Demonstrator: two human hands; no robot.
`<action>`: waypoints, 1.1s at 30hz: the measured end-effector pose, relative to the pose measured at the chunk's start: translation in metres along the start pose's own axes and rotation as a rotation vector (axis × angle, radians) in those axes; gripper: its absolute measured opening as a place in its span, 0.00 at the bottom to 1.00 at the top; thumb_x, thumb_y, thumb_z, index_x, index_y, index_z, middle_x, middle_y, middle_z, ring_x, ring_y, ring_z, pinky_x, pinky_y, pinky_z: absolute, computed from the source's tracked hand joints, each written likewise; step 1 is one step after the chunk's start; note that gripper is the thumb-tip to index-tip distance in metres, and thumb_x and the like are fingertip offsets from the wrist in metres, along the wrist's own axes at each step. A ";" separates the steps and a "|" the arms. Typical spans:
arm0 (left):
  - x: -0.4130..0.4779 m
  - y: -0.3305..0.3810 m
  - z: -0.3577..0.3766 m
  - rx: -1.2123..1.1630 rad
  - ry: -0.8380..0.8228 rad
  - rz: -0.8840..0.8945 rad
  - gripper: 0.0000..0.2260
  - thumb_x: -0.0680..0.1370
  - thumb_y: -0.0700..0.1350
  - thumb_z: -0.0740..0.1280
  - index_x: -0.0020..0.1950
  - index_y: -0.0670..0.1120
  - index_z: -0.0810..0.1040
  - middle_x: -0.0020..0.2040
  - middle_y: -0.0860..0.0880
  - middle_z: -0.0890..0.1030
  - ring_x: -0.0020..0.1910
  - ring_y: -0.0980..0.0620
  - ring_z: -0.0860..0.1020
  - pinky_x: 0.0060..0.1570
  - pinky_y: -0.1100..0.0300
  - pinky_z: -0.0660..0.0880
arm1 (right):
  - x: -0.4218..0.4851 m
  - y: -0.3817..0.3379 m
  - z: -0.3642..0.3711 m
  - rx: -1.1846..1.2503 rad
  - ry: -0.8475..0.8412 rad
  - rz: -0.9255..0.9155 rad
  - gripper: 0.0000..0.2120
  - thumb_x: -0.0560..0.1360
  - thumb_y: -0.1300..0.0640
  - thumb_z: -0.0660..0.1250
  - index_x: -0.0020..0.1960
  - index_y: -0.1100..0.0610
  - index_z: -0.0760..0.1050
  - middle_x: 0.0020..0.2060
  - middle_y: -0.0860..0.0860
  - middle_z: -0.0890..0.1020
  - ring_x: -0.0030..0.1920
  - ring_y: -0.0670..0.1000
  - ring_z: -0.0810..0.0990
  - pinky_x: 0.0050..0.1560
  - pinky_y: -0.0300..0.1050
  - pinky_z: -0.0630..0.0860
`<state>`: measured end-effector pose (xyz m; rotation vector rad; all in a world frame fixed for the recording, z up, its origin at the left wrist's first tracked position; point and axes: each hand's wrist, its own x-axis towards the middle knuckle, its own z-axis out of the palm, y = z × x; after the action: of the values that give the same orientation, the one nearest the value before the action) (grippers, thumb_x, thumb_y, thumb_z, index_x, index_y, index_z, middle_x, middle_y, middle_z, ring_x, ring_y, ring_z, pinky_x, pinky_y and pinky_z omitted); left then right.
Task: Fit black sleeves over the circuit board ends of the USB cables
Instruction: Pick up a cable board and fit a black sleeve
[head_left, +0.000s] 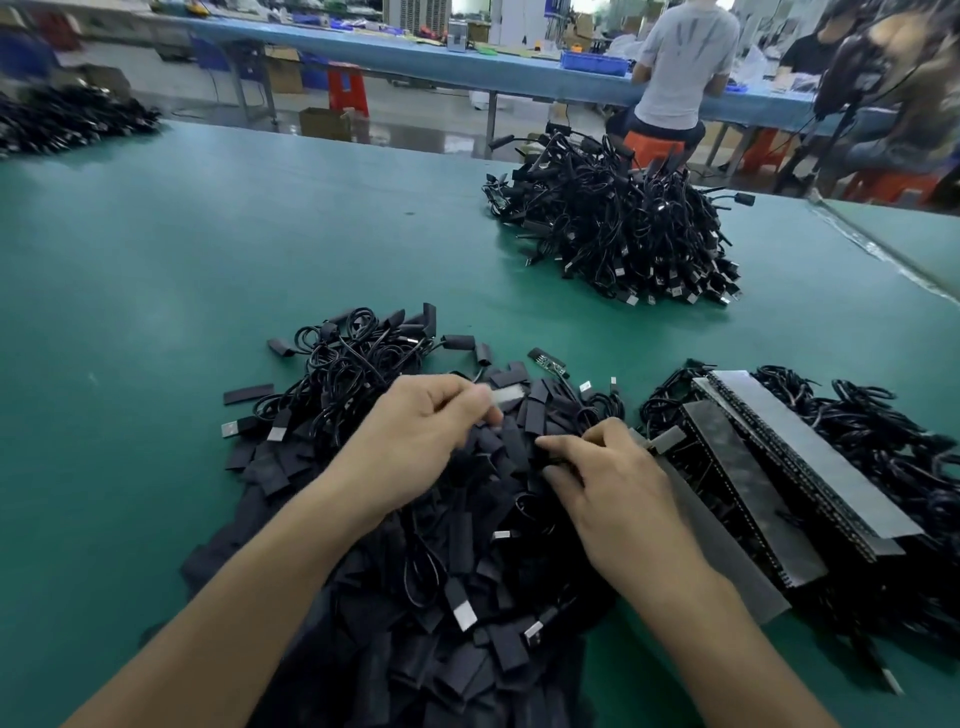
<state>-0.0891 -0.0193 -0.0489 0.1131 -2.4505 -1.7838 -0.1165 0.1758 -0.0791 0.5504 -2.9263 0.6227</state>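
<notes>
Table (208, 260): spread green under the sleeve heap and well beyond it on every side.
Sleeve heap (415, 613): lay nearest, under both forearms; flat black sleeves piled loose, with a few cables and silver plugs mixed in.
Far heap (623, 234): stood well beyond the sleeve heap and to its right; black cables mounded high, plugs fanned along the near foot.
Taped bundle (769, 467): lay just right of the sleeve heap, touching its edge; cables ranked in rows under long grey strips.
Tangle (353, 353): sat against the far left edge of the sleeve heap; looped cables, several ends already sleeved.
Left hand (415, 436): hung over the far part of the sleeve heap, fingers curled, thumb and forefinger drawn together beside the pale piece; too blurred to tell whether anything was gripped.
Right hand (613, 483): hung over the right side of the sleeve heap, thumb and forefinger pinching the black part, other fingers bent loosely.
Board (548, 364): lay bare and unsleeved at the far edge of the sleeve heap, set aslant.
Pale piece (504, 395): showed at the left fingertips, above the sleeve heap; smeared, kind not clear.
Black part (553, 460): sat between right thumb and forefinger, low over the sleeve heap; sleeve or cable end, could not be told.
</notes>
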 end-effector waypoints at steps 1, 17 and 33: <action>-0.001 -0.001 0.003 -0.001 -0.007 0.011 0.16 0.83 0.51 0.62 0.40 0.49 0.83 0.26 0.54 0.72 0.22 0.56 0.66 0.23 0.67 0.62 | 0.001 -0.001 0.000 -0.013 0.016 0.015 0.12 0.79 0.47 0.65 0.62 0.43 0.78 0.47 0.45 0.70 0.48 0.51 0.74 0.48 0.49 0.76; -0.007 -0.022 0.024 -0.028 0.102 0.002 0.16 0.79 0.59 0.62 0.47 0.50 0.83 0.33 0.51 0.83 0.20 0.56 0.72 0.20 0.68 0.67 | -0.004 0.004 0.007 0.507 0.418 -0.031 0.09 0.77 0.63 0.69 0.49 0.50 0.75 0.36 0.41 0.80 0.39 0.38 0.78 0.37 0.26 0.70; -0.005 -0.027 0.027 -0.033 0.068 -0.005 0.13 0.83 0.47 0.62 0.42 0.48 0.81 0.31 0.54 0.81 0.21 0.59 0.71 0.21 0.68 0.66 | -0.003 0.012 0.011 0.934 0.491 -0.015 0.11 0.67 0.55 0.75 0.48 0.44 0.83 0.40 0.47 0.85 0.41 0.49 0.85 0.43 0.42 0.81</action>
<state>-0.0880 -0.0011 -0.0832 0.1746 -2.3749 -1.7910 -0.1188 0.1821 -0.0942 0.3865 -2.0413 1.8191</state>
